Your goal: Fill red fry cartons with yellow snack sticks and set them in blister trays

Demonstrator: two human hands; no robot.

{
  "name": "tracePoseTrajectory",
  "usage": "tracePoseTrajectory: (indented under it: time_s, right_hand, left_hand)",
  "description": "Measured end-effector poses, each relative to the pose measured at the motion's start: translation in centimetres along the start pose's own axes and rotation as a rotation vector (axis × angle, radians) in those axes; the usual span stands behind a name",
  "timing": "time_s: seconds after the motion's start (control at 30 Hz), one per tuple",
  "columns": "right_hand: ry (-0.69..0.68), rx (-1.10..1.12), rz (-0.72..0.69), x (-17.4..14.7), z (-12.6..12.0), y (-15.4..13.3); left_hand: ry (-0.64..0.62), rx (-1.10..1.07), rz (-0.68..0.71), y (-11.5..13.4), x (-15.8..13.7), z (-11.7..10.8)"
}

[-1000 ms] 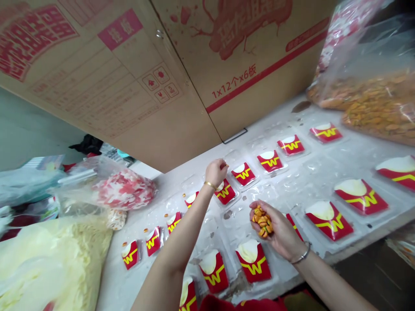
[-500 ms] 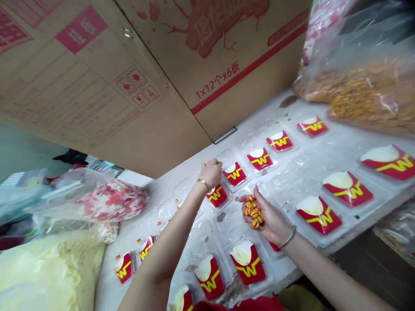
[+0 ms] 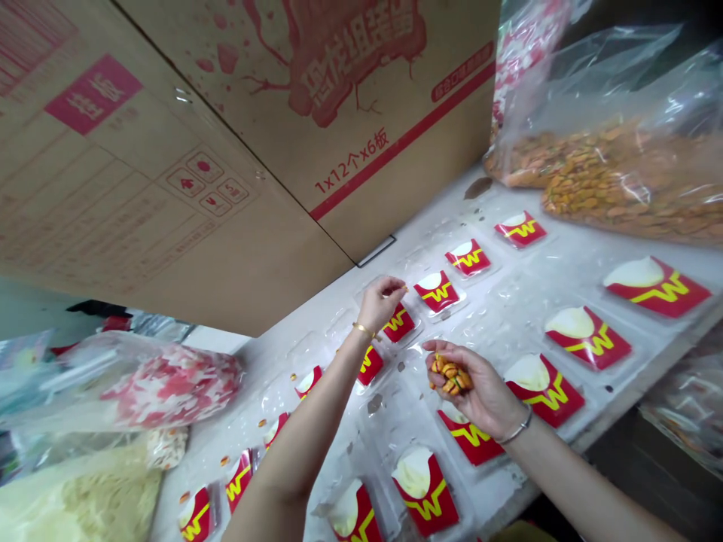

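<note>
My left hand (image 3: 384,305), with a gold bangle at the wrist, is closed in a pinch over the far row of packs. A small orange burger-shaped piece (image 3: 404,288) shows at its fingertips. Just below it lies a red pack with a yellow W (image 3: 400,324) in a clear plastic tray. My right hand (image 3: 477,388) is cupped palm up, holding a heap of small burger-shaped pieces (image 3: 450,375). Under that hand is another red W pack (image 3: 471,440), partly hidden. Single burger-shaped pieces (image 3: 224,461) lie by the packs at the left.
A large cardboard box (image 3: 271,173) stands behind the far row. Clear bags hold many orange pieces (image 3: 610,181) at the right, red and white pieces (image 3: 175,384) at the left, and pale yellow stuff (image 3: 102,497) at lower left. More W packs (image 3: 587,335) line the white table (image 3: 446,199).
The view has shifted. My left hand has moved right along the far row, from one pack to the neighbouring one. My right hand still cups the burger-shaped pieces.
</note>
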State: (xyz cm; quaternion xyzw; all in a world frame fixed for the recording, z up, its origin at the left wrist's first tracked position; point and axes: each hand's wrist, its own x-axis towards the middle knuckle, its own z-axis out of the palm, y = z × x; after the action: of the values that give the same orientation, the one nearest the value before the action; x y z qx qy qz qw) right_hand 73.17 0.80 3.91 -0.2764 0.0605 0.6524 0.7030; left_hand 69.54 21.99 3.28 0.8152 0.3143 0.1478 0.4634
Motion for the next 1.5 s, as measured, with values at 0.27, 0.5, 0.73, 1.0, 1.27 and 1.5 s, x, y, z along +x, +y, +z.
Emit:
tracePoseTrajectory:
  time_s: [0.27, 0.5, 0.73, 1.0, 1.27, 1.5]
  right_hand:
    - [0.036, 0.011, -0.139, 0.0, -0.8, -1.0]
    - [0.116, 0.032, -0.228, 1.0, -1.1, -2.2]
    - [0.139, 0.061, -0.299, 1.6, -0.8, -3.3]
    - [0.136, 0.067, -0.356, 1.4, -1.1, -4.4]
    - [0.217, -0.01, -0.464, 1.7, -2.0, -7.2]
    - [0.197, 0.045, -0.364, 1.4, -3.3, -8.0]
  left_hand:
    - [0.078, 0.603, -0.004, -1.2, 5.2, 2.1]
    - [-0.132, 1.03, 0.262, 0.3, 4.2, 2.1]
    - [-0.264, 0.79, 0.27, 3.1, 2.1, 1.0]
    - [-0.551, -0.005, 0.182, 7.4, -2.0, 3.8]
    - [-0.535, -0.27, 0.091, 8.0, 1.0, 6.4]
    - [0.025, 0.226, 0.103, 4.8, 10.7, 6.7]
